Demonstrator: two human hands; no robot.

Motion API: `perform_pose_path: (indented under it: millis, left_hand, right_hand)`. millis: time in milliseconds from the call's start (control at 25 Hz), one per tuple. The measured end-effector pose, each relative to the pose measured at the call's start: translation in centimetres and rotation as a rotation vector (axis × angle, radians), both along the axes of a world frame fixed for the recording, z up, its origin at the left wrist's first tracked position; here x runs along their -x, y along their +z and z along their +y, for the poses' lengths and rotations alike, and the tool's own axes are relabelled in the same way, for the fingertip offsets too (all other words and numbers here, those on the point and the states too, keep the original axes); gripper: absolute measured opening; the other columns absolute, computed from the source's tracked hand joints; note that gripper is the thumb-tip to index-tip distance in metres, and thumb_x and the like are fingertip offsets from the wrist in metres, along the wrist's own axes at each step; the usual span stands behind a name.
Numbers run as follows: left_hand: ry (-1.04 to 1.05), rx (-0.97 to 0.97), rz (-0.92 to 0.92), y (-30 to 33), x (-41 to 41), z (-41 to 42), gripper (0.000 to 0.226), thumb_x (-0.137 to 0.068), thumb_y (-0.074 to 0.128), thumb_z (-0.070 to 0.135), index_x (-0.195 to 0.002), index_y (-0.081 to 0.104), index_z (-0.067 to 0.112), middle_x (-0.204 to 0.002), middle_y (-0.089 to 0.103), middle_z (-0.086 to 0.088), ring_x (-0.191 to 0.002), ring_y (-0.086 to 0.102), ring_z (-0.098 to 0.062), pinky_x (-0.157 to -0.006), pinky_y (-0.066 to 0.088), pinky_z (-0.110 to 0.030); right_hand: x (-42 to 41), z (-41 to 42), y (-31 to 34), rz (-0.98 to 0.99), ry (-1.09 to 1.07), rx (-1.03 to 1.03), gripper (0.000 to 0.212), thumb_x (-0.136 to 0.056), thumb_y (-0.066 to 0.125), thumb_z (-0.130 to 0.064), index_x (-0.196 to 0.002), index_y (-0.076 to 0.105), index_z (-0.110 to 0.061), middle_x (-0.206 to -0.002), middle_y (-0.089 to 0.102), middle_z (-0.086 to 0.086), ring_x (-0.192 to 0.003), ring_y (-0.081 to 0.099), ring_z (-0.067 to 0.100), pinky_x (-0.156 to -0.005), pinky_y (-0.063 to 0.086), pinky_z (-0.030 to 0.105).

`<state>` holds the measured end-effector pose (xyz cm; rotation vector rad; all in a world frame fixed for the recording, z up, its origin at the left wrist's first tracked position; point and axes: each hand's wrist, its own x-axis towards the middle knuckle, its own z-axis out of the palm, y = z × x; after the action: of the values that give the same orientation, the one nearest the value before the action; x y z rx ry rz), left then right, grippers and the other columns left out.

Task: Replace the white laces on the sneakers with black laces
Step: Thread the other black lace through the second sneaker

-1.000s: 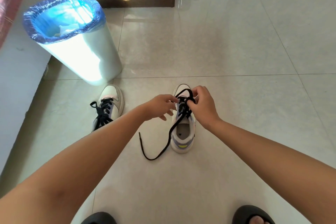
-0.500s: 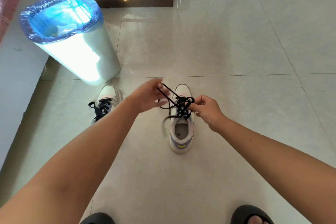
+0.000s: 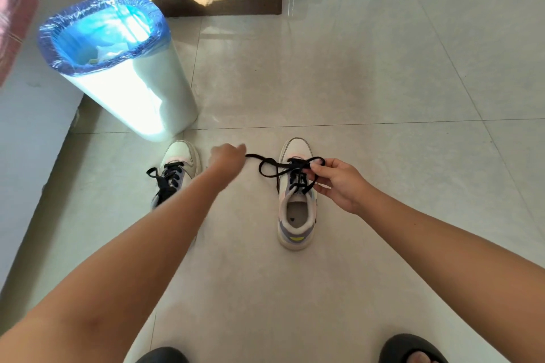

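Both hands grasp the black lace (image 3: 274,166): left hand (image 3: 227,155) pulling toward nine o'clock, right hand (image 3: 336,178) pinching a loop; slipping fingers could undo the sneaker (image 3: 296,212) knot.

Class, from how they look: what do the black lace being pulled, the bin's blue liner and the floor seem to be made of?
Black lace: likely woven textile cord; matte, limp, bends into loops.
Blue liner: thin plastic film; translucent, crinkled, glossy over the bin's rim.
Floor: probably glazed ceramic or polished stone tile; straight joints, mirror-like reflections.
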<state>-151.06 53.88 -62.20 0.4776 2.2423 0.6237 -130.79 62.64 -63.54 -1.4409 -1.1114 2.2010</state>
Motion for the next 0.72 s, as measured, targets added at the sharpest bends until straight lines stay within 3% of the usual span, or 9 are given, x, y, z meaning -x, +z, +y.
perform_pose_path:
  millis: [80,160,280,400,520,600,720]
  left_hand:
    - [-0.076,-0.044,-0.236,-0.2,-2.9,0.5,0.052,-0.1,0.031,0.038,-0.096,0.07,0.002,-0.087,0.062,-0.005,-0.078,0.052,-0.018,-0.073,0.04,-0.03]
    - [-0.007,-0.089,-0.524,-0.4,-5.5,1.1,0.052,-0.1,0.032,0.044,-0.079,0.066,0.011,-0.075,0.06,-0.001,-0.067,0.046,-0.013,-0.063,0.038,-0.026]
    - [0.22,-0.265,-0.761,-0.7,-7.7,2.0,0.032,-0.098,0.042,0.037,-0.081,0.06,0.018,-0.067,0.062,0.002,-0.061,0.051,-0.01,-0.061,0.036,-0.023]
    - [0.485,-0.392,-0.797,-1.6,-7.7,1.5,0.03,-0.1,0.042,0.03,-0.077,0.056,0.016,-0.074,0.062,0.0,-0.068,0.059,-0.011,-0.064,0.042,-0.023]
    - [0.659,-0.309,-0.763,-3.1,-7.1,-0.5,0.036,-0.101,0.039,0.029,-0.073,0.05,0.009,-0.071,0.055,-0.007,-0.066,0.055,-0.016,-0.06,0.048,-0.026]
    - [0.636,-0.294,-0.737,-3.6,-6.7,-1.3,0.037,-0.101,0.039,0.03,-0.074,0.051,0.008,-0.072,0.055,-0.008,-0.067,0.056,-0.017,-0.062,0.049,-0.027]
    - [0.449,-0.327,-0.687,-3.7,-6.5,-1.7,0.032,-0.098,0.045,0.034,-0.083,0.06,0.01,-0.082,0.061,-0.004,-0.081,0.058,-0.015,-0.075,0.05,-0.03]
  right_hand:
    - [0.5,-0.2,0.4,0.032,0.022,-0.008,0.014,-0.09,0.059,-0.004,-0.084,0.055,-0.016,-0.077,0.066,0.0,-0.07,0.061,0.01,-0.066,0.048,0.025]
    - [0.8,-0.5,0.6,0.049,0.049,-0.027,0.014,-0.089,0.059,-0.004,-0.083,0.056,-0.016,-0.074,0.064,-0.001,-0.069,0.062,0.009,-0.063,0.049,0.023]
    - [1.0,-0.7,0.7,0.025,0.064,-0.065,0.009,-0.09,0.059,-0.01,-0.083,0.058,-0.015,-0.075,0.065,-0.001,-0.071,0.062,0.01,-0.061,0.049,0.022]
    - [0.1,-0.4,-0.1,-0.072,-0.1,-0.028,0.013,-0.095,0.053,-0.017,-0.085,0.056,-0.011,-0.08,0.064,0.003,-0.074,0.06,0.012,-0.066,0.049,0.026]
    - [-1.7,-0.5,-1.2,-0.182,-0.288,0.096,0.019,-0.099,0.047,-0.019,-0.088,0.056,-0.006,-0.078,0.062,0.006,-0.068,0.057,0.013,-0.061,0.05,0.026]
    - [-2.4,-0.8,-1.6,-0.187,-0.23,0.094,0.022,-0.099,0.045,-0.025,-0.097,0.057,-0.007,-0.086,0.065,0.006,-0.076,0.06,0.014,-0.065,0.05,0.028]
    - [-2.3,-1.7,-1.5,-0.196,0.092,-0.104,0.027,-0.096,0.047,-0.038,-0.11,0.058,-0.018,-0.105,0.061,-0.007,-0.095,0.055,0.005,-0.081,0.047,0.026]
